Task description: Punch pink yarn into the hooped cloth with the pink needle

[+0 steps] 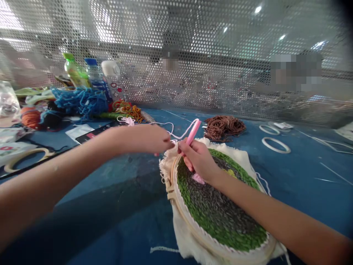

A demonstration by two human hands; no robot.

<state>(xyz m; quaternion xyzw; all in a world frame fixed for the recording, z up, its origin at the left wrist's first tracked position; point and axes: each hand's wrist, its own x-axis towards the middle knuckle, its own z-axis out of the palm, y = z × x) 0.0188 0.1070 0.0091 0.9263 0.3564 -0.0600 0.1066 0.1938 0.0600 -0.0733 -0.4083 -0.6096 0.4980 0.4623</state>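
My right hand (199,158) is closed round a pink punch needle (192,134), its tip down on the embroidery hoop (176,198). The hoop holds white cloth (237,152) filled with green and grey yarn loops (217,209), plus a small pink patch and a yellow bit near my hand. My left hand (150,138) reaches across from the left, fingers pinched on the pale pink yarn (176,132) beside the needle, at the hoop's far rim. The yarn trails off left across the blue table.
Brown yarn bundle (224,127) lies behind the hoop. Two white rings (275,145) rest at right. Left back: blue yarn (79,100), orange yarn (30,117), three bottles (93,75), a dark phone-like slab (96,132), an empty wooden hoop (24,158). A perforated metal screen (193,55) backs the table.
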